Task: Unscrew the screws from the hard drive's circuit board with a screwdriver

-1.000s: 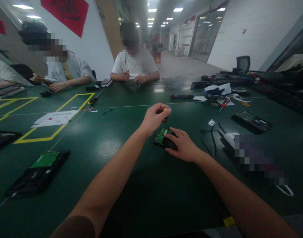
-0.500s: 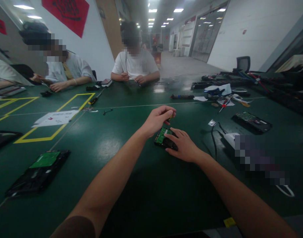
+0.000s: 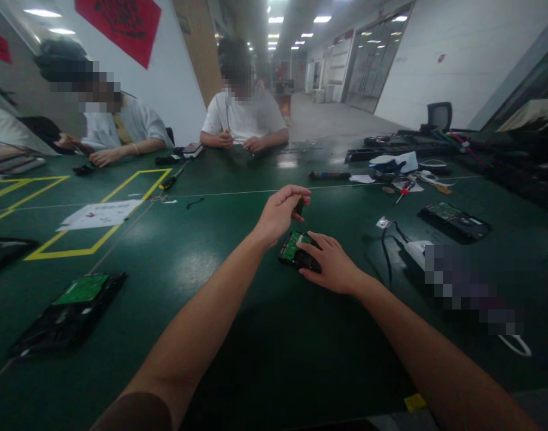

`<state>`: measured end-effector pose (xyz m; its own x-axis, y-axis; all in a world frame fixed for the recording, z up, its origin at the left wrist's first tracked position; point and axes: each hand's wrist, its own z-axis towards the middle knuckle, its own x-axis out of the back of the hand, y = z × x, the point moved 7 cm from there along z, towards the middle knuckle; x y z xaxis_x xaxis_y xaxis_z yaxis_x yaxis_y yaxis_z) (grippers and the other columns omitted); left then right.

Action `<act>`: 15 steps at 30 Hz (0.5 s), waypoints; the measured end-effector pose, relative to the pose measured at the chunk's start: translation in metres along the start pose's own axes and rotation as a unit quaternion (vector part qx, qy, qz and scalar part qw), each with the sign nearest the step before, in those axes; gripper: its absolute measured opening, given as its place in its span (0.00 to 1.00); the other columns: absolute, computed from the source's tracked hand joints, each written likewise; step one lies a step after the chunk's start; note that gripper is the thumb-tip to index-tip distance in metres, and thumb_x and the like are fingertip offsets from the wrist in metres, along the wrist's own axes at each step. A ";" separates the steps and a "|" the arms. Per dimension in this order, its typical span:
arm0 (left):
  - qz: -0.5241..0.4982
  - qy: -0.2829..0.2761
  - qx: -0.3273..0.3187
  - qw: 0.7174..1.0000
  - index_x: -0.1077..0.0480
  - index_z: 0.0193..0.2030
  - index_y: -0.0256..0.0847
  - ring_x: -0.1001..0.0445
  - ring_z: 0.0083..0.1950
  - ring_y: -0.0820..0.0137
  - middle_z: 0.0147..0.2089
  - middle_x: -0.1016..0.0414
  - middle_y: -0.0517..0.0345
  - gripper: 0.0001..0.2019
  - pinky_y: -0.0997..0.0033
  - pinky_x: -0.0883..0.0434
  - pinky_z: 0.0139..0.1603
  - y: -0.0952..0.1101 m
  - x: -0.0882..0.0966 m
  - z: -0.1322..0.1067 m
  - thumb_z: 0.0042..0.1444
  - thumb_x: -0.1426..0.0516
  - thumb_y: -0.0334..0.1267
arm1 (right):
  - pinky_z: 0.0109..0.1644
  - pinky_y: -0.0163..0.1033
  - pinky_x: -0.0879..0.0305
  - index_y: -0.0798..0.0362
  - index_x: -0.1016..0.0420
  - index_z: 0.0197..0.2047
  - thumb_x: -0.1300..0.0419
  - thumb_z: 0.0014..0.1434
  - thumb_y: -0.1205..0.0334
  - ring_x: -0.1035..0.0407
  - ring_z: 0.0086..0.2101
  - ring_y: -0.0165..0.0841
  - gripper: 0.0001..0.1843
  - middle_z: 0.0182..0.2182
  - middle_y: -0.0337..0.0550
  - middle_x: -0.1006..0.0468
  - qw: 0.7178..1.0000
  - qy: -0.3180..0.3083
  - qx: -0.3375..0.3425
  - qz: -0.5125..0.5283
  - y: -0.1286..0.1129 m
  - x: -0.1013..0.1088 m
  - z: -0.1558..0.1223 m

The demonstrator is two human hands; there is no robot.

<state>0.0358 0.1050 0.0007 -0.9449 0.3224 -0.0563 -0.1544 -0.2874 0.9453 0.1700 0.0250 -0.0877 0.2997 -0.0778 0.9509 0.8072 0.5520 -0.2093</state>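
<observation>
My left hand (image 3: 280, 215) is closed around a small screwdriver (image 3: 300, 206) with a black and yellow handle, just above and beyond a small black device (image 3: 296, 248) with an exposed green circuit board. Fingers hide most of the screwdriver, and its tip cannot be made out. My right hand (image 3: 330, 260) lies over the right side of that device, thumb at the near edge and fingers across the top, holding it against the green table (image 3: 256, 353).
Similar opened devices lie at left (image 3: 76, 305) and right (image 3: 456, 220). A pixelated object with a cable (image 3: 388, 257) is right of my hands. A paper sheet (image 3: 101, 214) and another screwdriver (image 3: 170, 179) lie left. Several people sit across the table, one opposite (image 3: 244, 120).
My left hand has shifted slightly left and up, turning a little so more of the dark handle shows. The right hand and the device stay in place.
</observation>
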 end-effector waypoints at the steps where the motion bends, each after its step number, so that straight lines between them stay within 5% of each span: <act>1: -0.006 0.001 0.000 1.000 0.24 0.47 0.41 0.24 0.46 0.69 0.45 0.22 0.52 0.10 0.75 0.26 0.33 -0.001 0.000 0.000 0.66 0.46 0.37 | 0.71 0.64 0.49 0.45 0.35 0.71 0.36 0.63 0.44 0.44 0.69 0.55 0.36 0.71 0.56 0.41 1.000 0.001 0.001 -0.001 0.000 0.000 0.000; 9: 0.043 0.043 -0.040 0.997 0.26 0.41 0.38 0.29 0.32 0.75 0.34 0.27 0.58 0.14 0.76 0.29 0.30 -0.001 0.006 0.000 0.54 0.31 0.43 | 0.71 0.64 0.49 0.46 0.34 0.70 0.36 0.63 0.44 0.44 0.68 0.55 0.36 0.71 0.58 0.41 1.000 -0.001 0.004 -0.005 -0.002 0.002 0.000; 15: 0.042 0.020 -0.016 0.999 0.24 0.42 0.39 0.27 0.36 0.73 0.36 0.25 0.56 0.09 0.76 0.28 0.33 -0.001 0.005 0.000 0.60 0.36 0.43 | 0.71 0.64 0.49 0.46 0.34 0.71 0.36 0.63 0.44 0.44 0.68 0.55 0.36 0.72 0.57 0.41 1.000 -0.004 -0.001 -0.002 -0.001 0.001 0.000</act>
<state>0.0313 0.1066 -0.0002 -0.9657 0.2594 0.0087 -0.0832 -0.3409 0.9364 0.1699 0.0244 -0.0862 0.2930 -0.0733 0.9533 0.8088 0.5507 -0.2062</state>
